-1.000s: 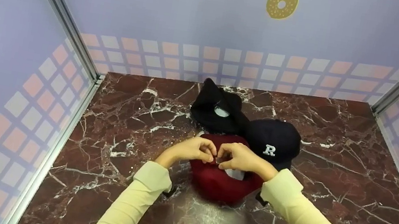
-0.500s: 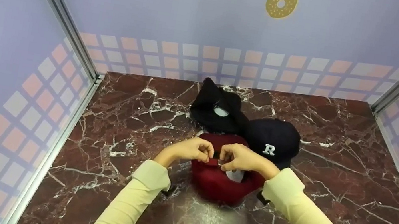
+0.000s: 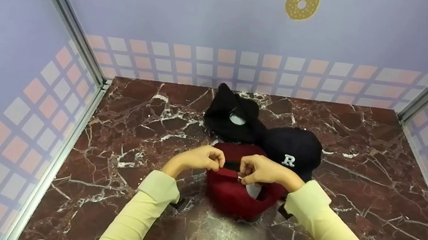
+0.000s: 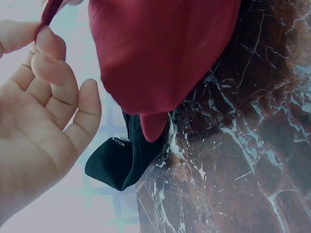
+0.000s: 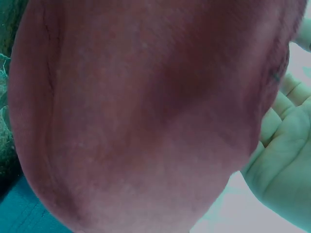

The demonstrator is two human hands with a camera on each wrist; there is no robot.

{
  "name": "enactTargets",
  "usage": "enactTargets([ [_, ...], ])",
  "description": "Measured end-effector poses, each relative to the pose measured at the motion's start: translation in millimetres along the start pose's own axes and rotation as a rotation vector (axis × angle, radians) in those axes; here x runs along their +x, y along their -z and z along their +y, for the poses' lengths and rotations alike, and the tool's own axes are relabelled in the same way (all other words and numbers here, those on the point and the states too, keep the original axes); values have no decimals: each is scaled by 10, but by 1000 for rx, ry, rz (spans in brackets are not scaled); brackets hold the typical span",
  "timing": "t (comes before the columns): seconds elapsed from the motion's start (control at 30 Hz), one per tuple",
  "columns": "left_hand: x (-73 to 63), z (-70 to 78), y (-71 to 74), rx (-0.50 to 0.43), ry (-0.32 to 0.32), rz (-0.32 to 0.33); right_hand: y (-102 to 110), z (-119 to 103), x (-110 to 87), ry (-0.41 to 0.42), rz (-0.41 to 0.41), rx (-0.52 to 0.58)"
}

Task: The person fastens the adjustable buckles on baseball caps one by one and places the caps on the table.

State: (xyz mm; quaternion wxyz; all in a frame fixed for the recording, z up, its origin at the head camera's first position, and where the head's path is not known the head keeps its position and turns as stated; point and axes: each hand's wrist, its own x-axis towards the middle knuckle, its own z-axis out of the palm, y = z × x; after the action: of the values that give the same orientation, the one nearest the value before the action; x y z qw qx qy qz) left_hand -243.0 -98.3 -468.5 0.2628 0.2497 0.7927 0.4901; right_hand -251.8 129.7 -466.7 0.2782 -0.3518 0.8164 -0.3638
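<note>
A dark red baseball cap (image 3: pixel 235 201) rests on the marble-patterned tabletop with its back opening facing up. My left hand (image 3: pixel 202 158) pinches the left part of the cap's red back strap (image 3: pixel 227 173); the left wrist view shows thumb and finger on the strap (image 4: pixel 47 14), with the other fingers loosely bent. My right hand (image 3: pixel 265 171) pinches the strap's other side, by a small shiny piece that looks like a buckle. In the right wrist view the cap (image 5: pixel 136 107) hides most of those fingertips.
Behind the red cap lies a black cap (image 3: pixel 219 116), its opening showing. To its right sits a dark cap (image 3: pixel 294 144) with a white R, touching the red one. Purple patterned panels (image 3: pixel 213 20) enclose the back and sides.
My hands have drawn apart, the left one shifting left and the right one slightly right. More of the red strap and a dark gap behind it show between them.
</note>
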Motion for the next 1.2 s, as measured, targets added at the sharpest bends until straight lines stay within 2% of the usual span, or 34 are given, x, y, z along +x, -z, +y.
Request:
enactTargets([
  [0.13, -15, 3, 17, -25, 0, 11, 9, -19, -11, 8, 10, -16],
  [0.27, -10, -14, 18, -46, -5, 28, 22, -35, -24, 4, -1, 40],
  [0.43, 10, 7, -16, 41, -3, 79, 28, -35, -33, -21, -36, 158],
  [0.5, 29, 26, -49, 83, 5, 68, 28, -39, -34, -20, -46, 187],
  [0.6, 67, 61, -116, 152, 9, 14, 28, -51, -37, -13, -52, 220],
  [0.8, 150, 114, -235, 329, -23, -71, 22, -46, -34, 17, -43, 289],
  [0.93, 183, 101, -274, 343, -42, -84, 4, -17, -26, 12, -24, 310],
  [1.07, 193, 93, -288, 309, -47, -71, -18, -20, -35, 16, -7, 332],
  [1.2, 192, 87, -293, 302, -47, -67, -30, -134, -81, 29, 3, 348],
])
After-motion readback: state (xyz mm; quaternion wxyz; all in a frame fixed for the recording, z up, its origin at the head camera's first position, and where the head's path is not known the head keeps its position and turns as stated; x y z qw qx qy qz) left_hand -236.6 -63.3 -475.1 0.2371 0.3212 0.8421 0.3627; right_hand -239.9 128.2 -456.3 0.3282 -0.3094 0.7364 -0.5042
